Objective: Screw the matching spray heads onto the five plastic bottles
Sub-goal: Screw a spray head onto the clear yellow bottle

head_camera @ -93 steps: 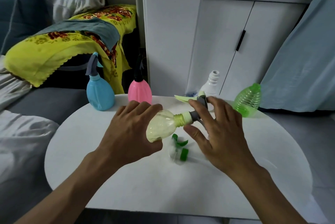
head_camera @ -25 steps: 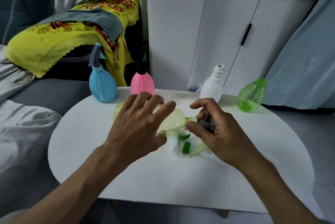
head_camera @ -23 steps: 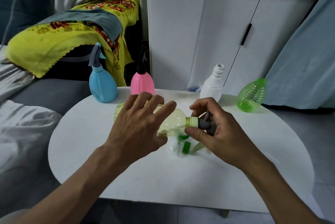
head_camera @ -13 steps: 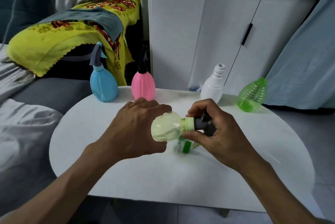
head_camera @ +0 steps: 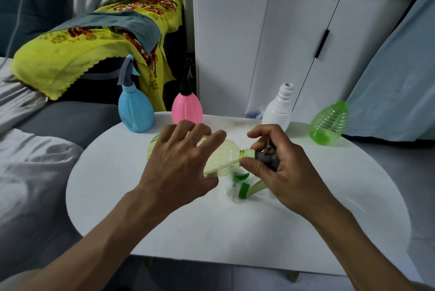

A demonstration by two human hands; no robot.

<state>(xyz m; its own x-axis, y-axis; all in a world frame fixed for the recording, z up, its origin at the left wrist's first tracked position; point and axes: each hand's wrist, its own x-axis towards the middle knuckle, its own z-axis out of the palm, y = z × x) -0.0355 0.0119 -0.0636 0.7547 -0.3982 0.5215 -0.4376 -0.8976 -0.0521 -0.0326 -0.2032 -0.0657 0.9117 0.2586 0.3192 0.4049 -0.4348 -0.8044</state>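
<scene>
A translucent yellow-green bottle (head_camera: 226, 156) lies sideways over the middle of the round white table (head_camera: 306, 231), neck to the right. My left hand (head_camera: 181, 163) lies over its body with fingers spread and straight. My right hand (head_camera: 280, 168) pinches the grey spray head (head_camera: 267, 157) that sits on the bottle's neck. Below the bottle lies a clear spray head with green parts (head_camera: 240, 190). A white bottle (head_camera: 279, 111) and a ribbed green bottle (head_camera: 328, 123) stand at the back right without heads.
At the back left of the table stand a blue bottle (head_camera: 135, 111) with a grey head and a pink bottle (head_camera: 187, 108) with a black head. A grey sofa (head_camera: 70, 121) is at the left, a white cabinet (head_camera: 294, 43) behind.
Half a second ago my left hand gripped the bottle with its base turned toward me. Now its fingers are spread over the bottle, which lies sideways. My right hand has stayed on the grey head.
</scene>
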